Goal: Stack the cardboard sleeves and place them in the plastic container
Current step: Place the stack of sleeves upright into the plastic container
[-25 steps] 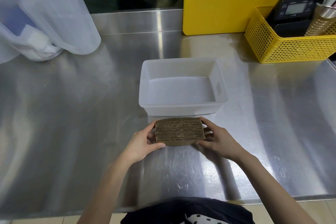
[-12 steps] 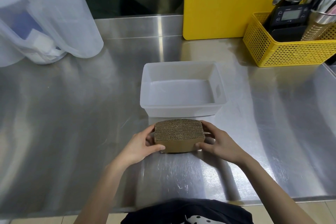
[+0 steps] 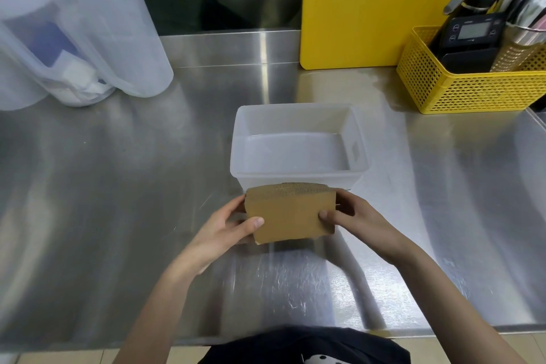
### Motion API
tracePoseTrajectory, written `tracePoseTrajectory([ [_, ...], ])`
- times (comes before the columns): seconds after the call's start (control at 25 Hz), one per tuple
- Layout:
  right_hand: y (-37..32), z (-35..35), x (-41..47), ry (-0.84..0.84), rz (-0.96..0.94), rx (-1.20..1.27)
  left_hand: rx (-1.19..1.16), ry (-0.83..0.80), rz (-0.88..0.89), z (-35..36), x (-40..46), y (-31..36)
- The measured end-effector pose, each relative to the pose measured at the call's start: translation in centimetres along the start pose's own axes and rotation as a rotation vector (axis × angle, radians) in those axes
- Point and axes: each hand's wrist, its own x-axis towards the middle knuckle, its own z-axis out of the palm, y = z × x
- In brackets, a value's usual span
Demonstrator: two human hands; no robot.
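Note:
A stack of brown cardboard sleeves [image 3: 291, 216] is held between both hands just in front of the plastic container, its flat brown face turned towards me and its corrugated edges on top. My left hand [image 3: 224, 229] grips its left end, thumb on the front face. My right hand [image 3: 359, 220] grips its right end the same way. The translucent white plastic container [image 3: 298, 179] stands on the steel counter right behind the stack and holds nothing.
A yellow perforated basket [image 3: 469, 91] with a scale and metal tools stands at the back right. A yellow board [image 3: 369, 6] leans against the back wall. Translucent plastic jugs [image 3: 97, 38] stand at the back left. The counter's front edge runs near my body.
The stack has tipped so its flat face now shows towards me instead of mostly its corrugated edges. Both hands stayed on its ends.

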Motion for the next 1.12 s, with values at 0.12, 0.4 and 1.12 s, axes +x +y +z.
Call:
tracePoseTrajectory([
  [0.12,-1.7,-0.1,0.1,0.037,0.019,0.017,-0.004,0.015,0.031,-0.1,0.3,1.8],
  [0.4,-5.5,-0.8,1.7,0.045,0.012,-0.01,0.139,0.026,0.076,-1.9,2.6,6.4],
  [1.12,-8.0,-2.2,9.8,-0.039,0.149,-0.199,0.667,-0.063,-0.059,-5.1,14.5,14.4],
])
